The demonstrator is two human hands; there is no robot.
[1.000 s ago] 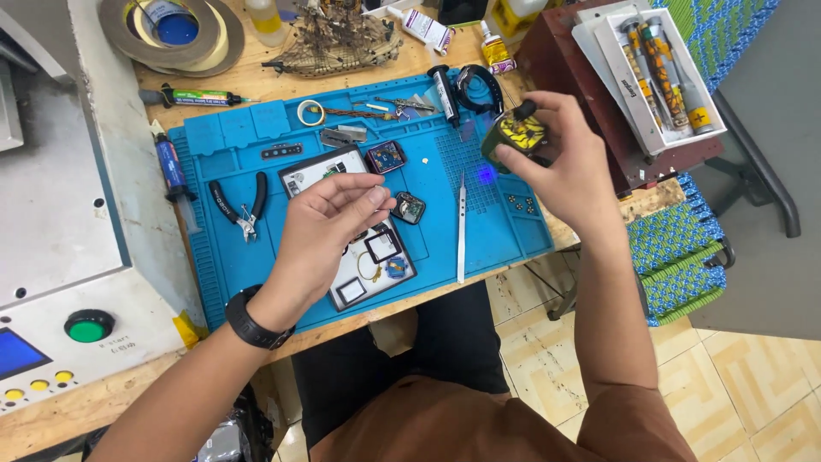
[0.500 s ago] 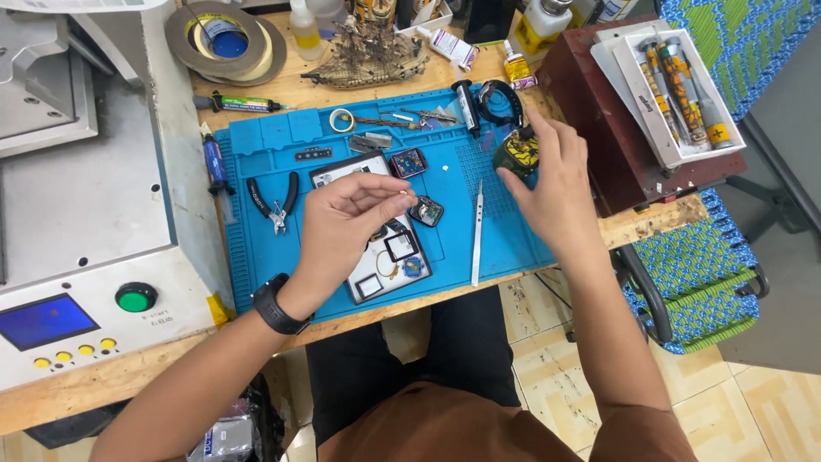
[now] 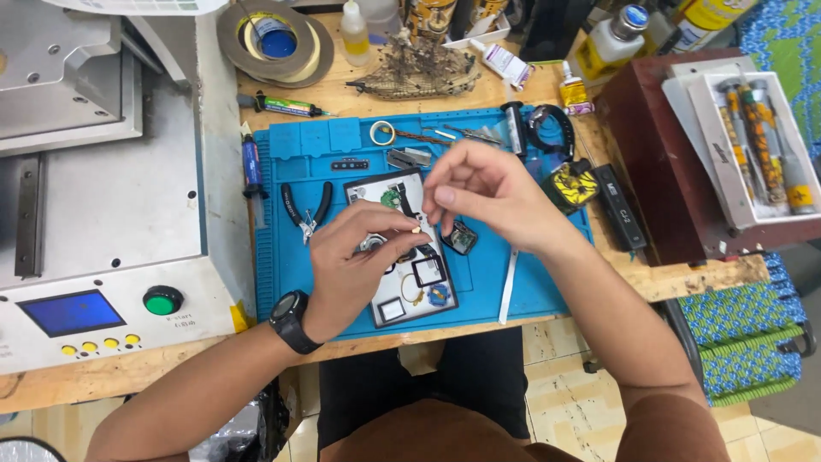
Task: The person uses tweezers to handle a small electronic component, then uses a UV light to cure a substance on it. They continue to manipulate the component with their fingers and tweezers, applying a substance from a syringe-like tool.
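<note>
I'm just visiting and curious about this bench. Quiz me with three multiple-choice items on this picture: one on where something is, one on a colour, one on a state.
1. Where do the pliers lie?
A. on the blue mat, left of the hands
B. on the floor
C. inside the red box

2. What colour is the round button on the machine at the left?
A. red
B. green
C. white

3. How are the two hands placed?
A. both flat on the knees
B. one behind the back
C. brought together over the dark tray, fingertips pinching something small

Answers:
1 A: the pliers rest on the blue mat.
2 B: the button shows green.
3 C: the left hand and right hand meet above the dark tray.
</note>
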